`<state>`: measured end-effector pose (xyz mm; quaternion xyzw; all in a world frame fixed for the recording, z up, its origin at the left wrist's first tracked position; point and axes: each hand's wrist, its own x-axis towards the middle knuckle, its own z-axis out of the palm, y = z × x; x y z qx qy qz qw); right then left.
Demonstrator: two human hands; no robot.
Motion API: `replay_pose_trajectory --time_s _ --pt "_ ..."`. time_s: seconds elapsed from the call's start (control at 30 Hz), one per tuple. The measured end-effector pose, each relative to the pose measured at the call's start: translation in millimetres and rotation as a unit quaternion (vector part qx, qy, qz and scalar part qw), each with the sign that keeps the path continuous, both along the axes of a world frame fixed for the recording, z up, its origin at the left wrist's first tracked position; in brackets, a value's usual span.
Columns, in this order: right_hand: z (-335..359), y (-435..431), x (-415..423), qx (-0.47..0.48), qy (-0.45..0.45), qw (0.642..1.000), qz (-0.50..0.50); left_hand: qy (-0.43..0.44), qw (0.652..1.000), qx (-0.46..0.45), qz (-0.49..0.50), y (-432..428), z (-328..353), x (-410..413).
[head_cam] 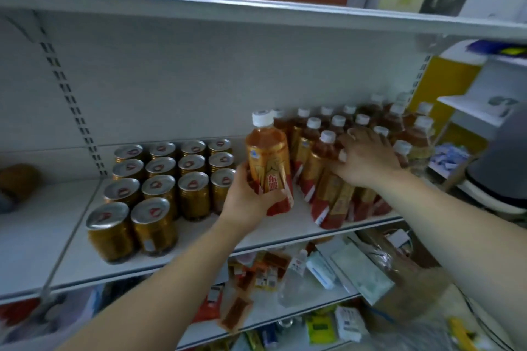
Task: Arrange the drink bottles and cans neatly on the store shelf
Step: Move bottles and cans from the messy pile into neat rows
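1. I saw the left hand (251, 195) raised in front of the shelf (71, 259), forearm angled up from bottom left, palm facing in.
2. Its fingers and thumb were wrapped around the lower half of an amber bottle (268, 162). The bottle had a white cap and gold-red label, stood nearly upright, and its base was off the shelf board.
3. That bottle sat between the cans (171, 179) on its left and the bottle group (313, 151) on its right, close to both.
4. The right hand (368, 159) reached in from the right, palm down, with the wrist about level.
5. Its fingers were spread apart and fairly straight, laid over the shoulders and caps of the bottle group; the thumb touched a front bottle.
6. The front bottles in the group leaned left, while the cans stood in upright rows.
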<state>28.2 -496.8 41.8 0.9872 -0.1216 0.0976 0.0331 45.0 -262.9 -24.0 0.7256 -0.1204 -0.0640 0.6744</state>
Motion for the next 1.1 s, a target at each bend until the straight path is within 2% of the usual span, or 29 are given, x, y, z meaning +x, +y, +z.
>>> replay_pose_trajectory --time_s 0.1,0.2,0.33,0.43,0.6,0.77,0.9,1.1 --pt "1.3 -21.3 4.4 0.024 0.030 0.999 0.020 0.034 0.999 0.036 0.020 -39.5 -24.6 8.0" --pt "-9.4 -30.7 8.1 0.029 0.020 0.999 0.038 0.053 0.994 0.085 0.042 -62.1 -46.4 15.5" --pt "-20.6 -34.0 9.6 0.022 -0.034 0.998 0.051 0.032 0.986 0.146 0.070 -75.8 -65.7 30.1" --pt "-31.8 -34.3 10.0 0.019 -0.090 0.994 0.060 0.011 0.985 0.157 0.067 -83.9 -70.3 43.8" --pt "-53.5 -34.6 10.3 0.087 -0.222 0.966 0.096 0.025 0.988 0.136 0.068 -97.3 -71.8 72.9" --pt "-58.7 -38.0 10.6 0.104 -0.242 0.958 0.110 0.033 0.986 0.135 0.091 -103.8 -71.7 104.1" --pt "-60.4 -39.0 9.8 0.123 -0.247 0.955 0.107 0.032 0.980 0.167 0.101 -105.2 -70.9 110.9" --pt "-52.9 -38.9 7.0 0.130 -0.192 0.968 0.097 0.072 0.967 0.235 0.063 -100.0 -33.1 94.6"
